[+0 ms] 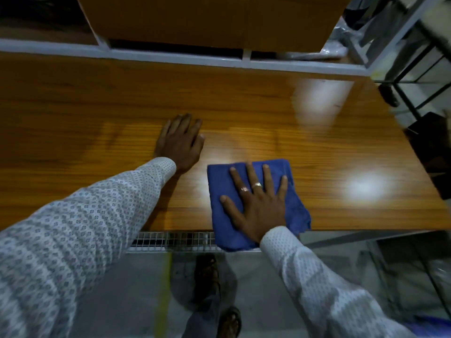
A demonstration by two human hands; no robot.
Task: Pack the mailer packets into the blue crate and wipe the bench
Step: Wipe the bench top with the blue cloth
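Observation:
A folded blue cloth (pixel 222 191) lies at the near edge of the wooden bench (pixel 268 113), its lower corner hanging over the edge. My right hand (pixel 256 203) presses flat on the cloth with fingers spread straight. My left hand (pixel 180 140) rests flat on the bare bench top, a little to the left and further back, touching no object. No mailer packets show on the bench. A blue shape (pixel 429 328) at the bottom right corner may be the crate, mostly cut off.
A grey metal frame (pixel 170 54) with a wooden shelf panel (pixel 207 18) rises behind the bench. A wire mesh tray (pixel 170 240) hangs under the near edge. Dark metal racks (pixel 419 76) stand to the right. My feet are on the grey floor below.

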